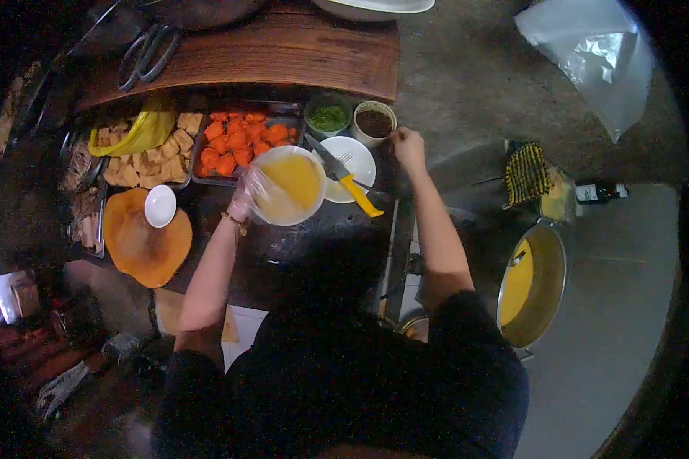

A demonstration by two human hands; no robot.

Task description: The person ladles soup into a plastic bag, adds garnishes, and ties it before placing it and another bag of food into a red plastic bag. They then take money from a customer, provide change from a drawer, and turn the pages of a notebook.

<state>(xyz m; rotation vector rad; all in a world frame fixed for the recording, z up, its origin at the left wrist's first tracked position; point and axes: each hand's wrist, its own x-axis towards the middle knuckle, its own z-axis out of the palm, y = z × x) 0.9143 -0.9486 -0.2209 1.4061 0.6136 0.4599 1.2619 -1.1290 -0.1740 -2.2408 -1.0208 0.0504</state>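
The fingers of the left hand clasp the bowl at its left; those of the right hand bunch beside the cup, any pinch unclear. Left of the plate, the bowl is best kept level.

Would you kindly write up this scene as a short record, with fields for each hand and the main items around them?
Left hand: holds a bowl with yellow contents
Right hand: curled at the rim of a tub of dark contents; grip unclear
Knife: lies across a white plate, handle past its edge
Orange pieces: in a tray beyond the bowl
Board: left of the bowl, small white dish on it
Pot: far right, yellow contents
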